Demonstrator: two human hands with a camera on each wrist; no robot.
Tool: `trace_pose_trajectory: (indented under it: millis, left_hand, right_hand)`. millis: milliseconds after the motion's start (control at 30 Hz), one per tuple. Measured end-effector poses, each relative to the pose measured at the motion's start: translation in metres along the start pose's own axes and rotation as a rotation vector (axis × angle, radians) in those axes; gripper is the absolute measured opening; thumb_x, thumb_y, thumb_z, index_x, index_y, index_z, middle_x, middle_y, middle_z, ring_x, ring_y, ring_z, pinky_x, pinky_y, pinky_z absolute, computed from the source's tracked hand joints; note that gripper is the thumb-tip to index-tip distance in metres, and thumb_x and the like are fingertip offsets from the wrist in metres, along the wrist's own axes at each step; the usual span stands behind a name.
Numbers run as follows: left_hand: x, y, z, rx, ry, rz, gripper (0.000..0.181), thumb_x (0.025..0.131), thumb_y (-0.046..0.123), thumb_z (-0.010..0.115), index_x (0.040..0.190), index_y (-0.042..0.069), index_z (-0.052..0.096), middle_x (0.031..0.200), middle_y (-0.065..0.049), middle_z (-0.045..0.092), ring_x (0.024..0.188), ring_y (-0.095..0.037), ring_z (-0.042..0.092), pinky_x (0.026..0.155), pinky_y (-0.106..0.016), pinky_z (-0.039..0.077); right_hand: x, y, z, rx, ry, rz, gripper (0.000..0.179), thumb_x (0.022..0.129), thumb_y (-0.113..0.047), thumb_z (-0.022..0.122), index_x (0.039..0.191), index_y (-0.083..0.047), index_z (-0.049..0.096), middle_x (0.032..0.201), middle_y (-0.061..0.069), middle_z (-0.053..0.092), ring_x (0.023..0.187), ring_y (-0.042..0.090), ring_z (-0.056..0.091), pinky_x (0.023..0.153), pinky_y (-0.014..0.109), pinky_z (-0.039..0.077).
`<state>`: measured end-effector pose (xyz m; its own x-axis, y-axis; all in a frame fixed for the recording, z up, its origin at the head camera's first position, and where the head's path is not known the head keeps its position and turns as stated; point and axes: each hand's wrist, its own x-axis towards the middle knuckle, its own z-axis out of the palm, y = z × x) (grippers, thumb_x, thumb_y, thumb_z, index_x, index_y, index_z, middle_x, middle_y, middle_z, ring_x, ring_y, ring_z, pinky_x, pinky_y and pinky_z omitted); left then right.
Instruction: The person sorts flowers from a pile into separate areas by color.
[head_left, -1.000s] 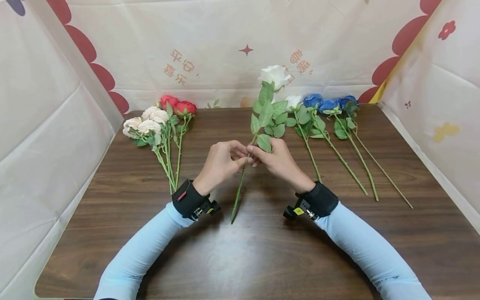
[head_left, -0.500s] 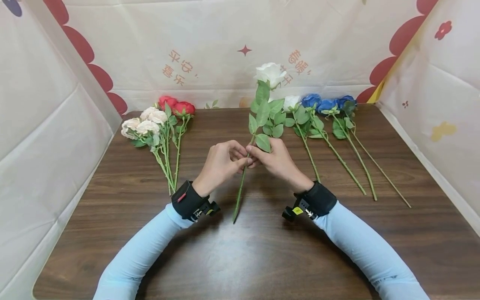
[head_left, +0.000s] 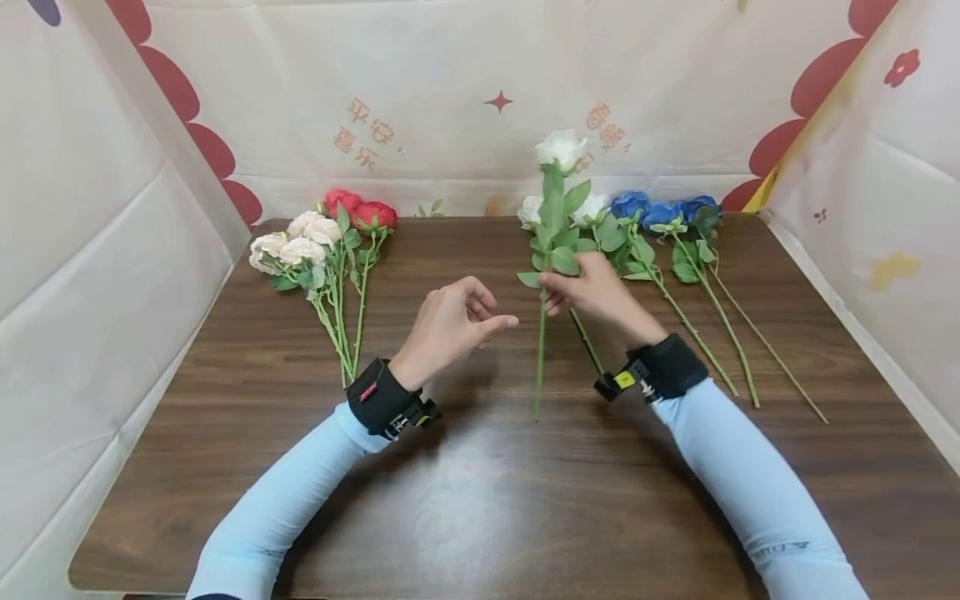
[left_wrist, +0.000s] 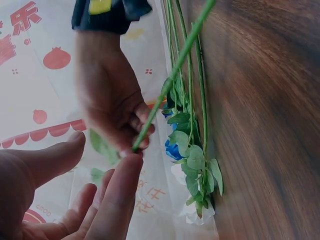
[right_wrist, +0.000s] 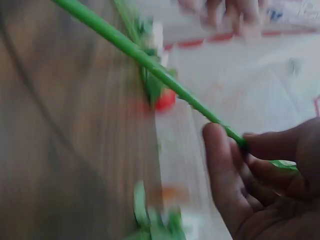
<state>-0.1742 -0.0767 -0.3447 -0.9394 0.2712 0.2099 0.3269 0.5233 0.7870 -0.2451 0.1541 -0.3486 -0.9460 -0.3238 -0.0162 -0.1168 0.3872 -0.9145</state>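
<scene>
My right hand pinches the green stem of a white rose between thumb and fingers, just below its lower leaves. The rose stands nearly upright above the table, bloom at the top. In the right wrist view its stem runs out from the thumb and fingertips. To the left, my left hand hovers over the table, apart from the stem. Its thumb and fingers are spread with nothing between them, as the left wrist view also shows. Two other white roses lie behind the held one, partly covered by its leaves and my right hand.
Several blue roses lie at the back right, stems pointing toward the front right. At the back left are red roses and a cream-pink bunch. Printed cloth walls enclose the brown wooden table at the back and sides.
My left hand has let go of the stem and stays about where it was. My right hand has moved right, carrying the white rose, which now stands straighter.
</scene>
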Motion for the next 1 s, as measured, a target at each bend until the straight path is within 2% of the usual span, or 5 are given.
trace_pose_trajectory:
  millis: [200, 333, 533, 833, 1000]
  left_hand:
    - [-0.001, 0.001, -0.002, 0.027, -0.004, -0.015, 0.036, 0.082, 0.038, 0.076, 0.097, 0.009, 0.061, 0.076, 0.001, 0.068, 0.052, -0.010, 0.066, 0.053, -0.028, 0.049]
    - [0.000, 0.001, -0.001, 0.033, -0.017, -0.012, 0.037, 0.082, 0.038, 0.075, 0.098, 0.008, 0.062, 0.076, 0.001, 0.067, 0.051, -0.008, 0.065, 0.053, -0.028, 0.049]
    - [0.001, 0.000, 0.001, 0.030, -0.021, -0.014, 0.035, 0.083, 0.038, 0.075, 0.098, 0.009, 0.061, 0.077, 0.001, 0.068, 0.051, -0.011, 0.065, 0.054, -0.027, 0.048]
    - [0.001, 0.001, -0.001, 0.060, 0.000, 0.012, 0.031, 0.085, 0.036, 0.073, 0.097, 0.010, 0.061, 0.076, 0.002, 0.068, 0.050, -0.006, 0.062, 0.057, -0.026, 0.048]
    - [0.002, 0.000, -0.001, 0.071, 0.001, 0.000, 0.032, 0.085, 0.038, 0.072, 0.098, 0.009, 0.062, 0.076, 0.003, 0.068, 0.052, -0.007, 0.062, 0.058, -0.026, 0.048]
  right_hand:
    - [0.029, 0.009, -0.056, -0.375, -0.038, 0.153, 0.029, 0.095, -0.024, 0.060, 0.103, 0.004, 0.059, 0.082, 0.017, 0.071, 0.074, 0.033, 0.072, 0.066, 0.039, 0.059]
    - [0.042, 0.017, -0.077, -0.530, -0.113, 0.202, 0.026, 0.095, -0.020, 0.058, 0.103, 0.004, 0.061, 0.081, 0.017, 0.069, 0.072, 0.033, 0.070, 0.068, 0.042, 0.058]
    - [0.051, 0.029, -0.072, -0.676, -0.162, 0.213, 0.027, 0.094, -0.012, 0.052, 0.070, -0.001, 0.059, 0.064, 0.016, 0.065, 0.068, 0.037, 0.069, 0.061, 0.042, 0.056]
    - [0.057, 0.037, -0.053, -0.706, -0.165, 0.279, 0.029, 0.092, -0.013, 0.056, 0.064, -0.009, 0.051, 0.053, 0.009, 0.056, 0.059, 0.029, 0.068, 0.063, 0.040, 0.057]
    - [0.057, 0.039, -0.054, -0.714, -0.152, 0.288, 0.029, 0.092, -0.015, 0.057, 0.065, -0.007, 0.053, 0.057, 0.013, 0.061, 0.058, 0.029, 0.068, 0.060, 0.039, 0.058]
